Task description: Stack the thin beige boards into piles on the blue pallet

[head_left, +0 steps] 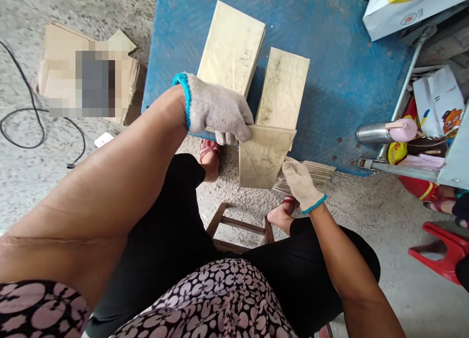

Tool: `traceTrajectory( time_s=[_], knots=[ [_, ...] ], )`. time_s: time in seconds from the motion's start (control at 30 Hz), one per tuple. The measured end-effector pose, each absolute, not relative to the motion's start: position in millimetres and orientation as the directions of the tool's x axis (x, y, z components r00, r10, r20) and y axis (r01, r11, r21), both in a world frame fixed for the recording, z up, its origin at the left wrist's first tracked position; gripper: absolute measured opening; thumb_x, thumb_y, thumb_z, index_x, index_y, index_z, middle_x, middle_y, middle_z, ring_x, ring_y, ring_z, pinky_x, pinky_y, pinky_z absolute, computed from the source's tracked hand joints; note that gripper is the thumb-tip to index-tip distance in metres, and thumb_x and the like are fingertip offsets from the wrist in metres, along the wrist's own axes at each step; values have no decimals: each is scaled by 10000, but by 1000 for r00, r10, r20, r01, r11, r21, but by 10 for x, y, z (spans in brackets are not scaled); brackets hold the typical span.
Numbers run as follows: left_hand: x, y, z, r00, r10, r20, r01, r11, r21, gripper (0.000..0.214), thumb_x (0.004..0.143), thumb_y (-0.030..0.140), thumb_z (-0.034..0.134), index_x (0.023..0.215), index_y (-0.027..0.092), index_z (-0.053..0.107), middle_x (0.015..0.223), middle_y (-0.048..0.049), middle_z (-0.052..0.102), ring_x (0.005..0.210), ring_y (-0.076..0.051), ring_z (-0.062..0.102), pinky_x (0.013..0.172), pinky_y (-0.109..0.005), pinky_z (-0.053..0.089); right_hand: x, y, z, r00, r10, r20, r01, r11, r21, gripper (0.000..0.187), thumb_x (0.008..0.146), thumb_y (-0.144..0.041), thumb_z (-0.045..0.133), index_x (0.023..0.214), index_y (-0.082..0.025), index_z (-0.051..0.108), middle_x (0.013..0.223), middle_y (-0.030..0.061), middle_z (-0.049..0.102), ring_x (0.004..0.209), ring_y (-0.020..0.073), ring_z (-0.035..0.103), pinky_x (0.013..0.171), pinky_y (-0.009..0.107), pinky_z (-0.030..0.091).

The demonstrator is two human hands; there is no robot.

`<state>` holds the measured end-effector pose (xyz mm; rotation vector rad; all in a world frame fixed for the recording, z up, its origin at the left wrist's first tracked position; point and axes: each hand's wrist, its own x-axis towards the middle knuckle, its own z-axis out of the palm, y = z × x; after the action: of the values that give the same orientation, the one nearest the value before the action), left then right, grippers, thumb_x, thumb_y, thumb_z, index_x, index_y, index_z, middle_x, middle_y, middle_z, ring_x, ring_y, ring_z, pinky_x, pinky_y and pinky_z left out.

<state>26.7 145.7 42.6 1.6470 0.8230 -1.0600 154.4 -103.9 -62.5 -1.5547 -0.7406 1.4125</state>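
Observation:
My left hand [222,106], in a whitish knit glove with a blue cuff, grips the upper left corner of a cream, marbled tile [262,159]. The tile tilts over the near edge of the blue table. My right hand [302,184], gloved alike, closes on its right lower edge. Beyond lie two stacks of similar tiles on the table: a left stack [234,45], partly behind my left hand, and a right stack [284,84] with dark smudges on top. Below the table edge, a row of thin tiles [317,174] sits beside my right hand.
The blue table [333,94] bears a steel bottle [373,133] with a pink lid at its right end. An open drawer [406,169] holds packets. A cardboard box [58,69], a black cable [34,103], a wooden stool [242,224] and a red stool [439,250] stand about.

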Motion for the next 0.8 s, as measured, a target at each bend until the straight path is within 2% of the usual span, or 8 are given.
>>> traceTrajectory(
  time_s=[0.07, 0.17, 0.33, 0.4, 0.5, 0.67, 0.73, 0.8],
  knots=[
    [276, 1493, 426, 382, -26, -924, 895, -240, 377, 318, 804, 293, 539, 972, 80, 705, 760, -46, 666, 835, -169, 639, 764, -247, 439, 1515, -1019, -626, 253, 828, -500, -146, -479, -866, 416, 886, -564, 521, 963, -189, 682, 988, 59, 706, 963, 214, 641, 907, 341, 516],
    [316, 1475, 455, 432, 74, -899, 898, -130, 420, 402, 829, 300, 502, 1084, 31, 657, 734, -31, 652, 808, -151, 639, 744, -245, 435, 1513, -955, -607, 361, 740, -568, -261, -504, -823, 380, 862, -557, 536, 885, -188, 627, 889, 52, 696, 849, 205, 650, 787, 327, 547],
    [437, 1339, 557, 582, 285, -762, 763, 134, 633, 414, 838, 348, 549, 1121, 56, 630, 841, -64, 673, 756, -141, 633, 696, -283, 447, 1792, -720, -510, 573, 620, -536, -377, -381, -844, 396, 827, -580, 564, 920, -194, 561, 910, 43, 688, 835, 199, 659, 736, 337, 570],
    [503, 1271, 578, 581, 341, -739, 755, 112, 646, 411, 841, 363, 564, 1137, 87, 636, 911, -90, 673, 766, -150, 640, 675, -292, 460, 1933, -596, -472, 626, 597, -502, -389, -319, -864, 434, 837, -601, 551, 988, -194, 571, 975, 55, 691, 874, 201, 669, 744, 344, 578],
    [598, 1164, 527, 581, 341, -739, 791, -19, 612, 376, 865, 346, 528, 1140, 124, 656, 935, -93, 676, 813, -157, 645, 680, -288, 467, 2058, -403, -449, 685, 542, -487, -419, -254, -872, 460, 855, -612, 528, 1026, -189, 590, 1028, 73, 691, 919, 212, 679, 766, 365, 587],
    [705, 1080, 258, 555, 390, -735, 820, -107, 562, 353, 784, 309, 588, 1099, 167, 661, 911, -72, 692, 782, -169, 647, 661, -280, 492, 2082, -111, -536, 724, 461, -512, -438, -266, -859, 412, 867, -551, 534, 988, -166, 617, 1028, 97, 690, 952, 230, 678, 812, 395, 581],
    [730, 1097, 156, 527, 445, -724, 839, -140, 525, 359, 767, 313, 595, 1089, 169, 655, 929, -78, 696, 803, -188, 649, 659, -284, 495, 2091, -25, -598, 738, 492, -463, -371, -278, -886, 423, 859, -557, 539, 980, -161, 624, 1015, 86, 691, 948, 224, 671, 817, 385, 574],
    [750, 1133, 84, 494, 480, -725, 859, -139, 493, 360, 766, 314, 585, 1086, 161, 651, 943, -90, 698, 818, -201, 649, 658, -290, 494, 2109, 39, -653, 719, 577, -386, -278, -270, -922, 428, 856, -557, 546, 978, -157, 635, 999, 73, 694, 963, 218, 659, 836, 371, 562]
  ],
)
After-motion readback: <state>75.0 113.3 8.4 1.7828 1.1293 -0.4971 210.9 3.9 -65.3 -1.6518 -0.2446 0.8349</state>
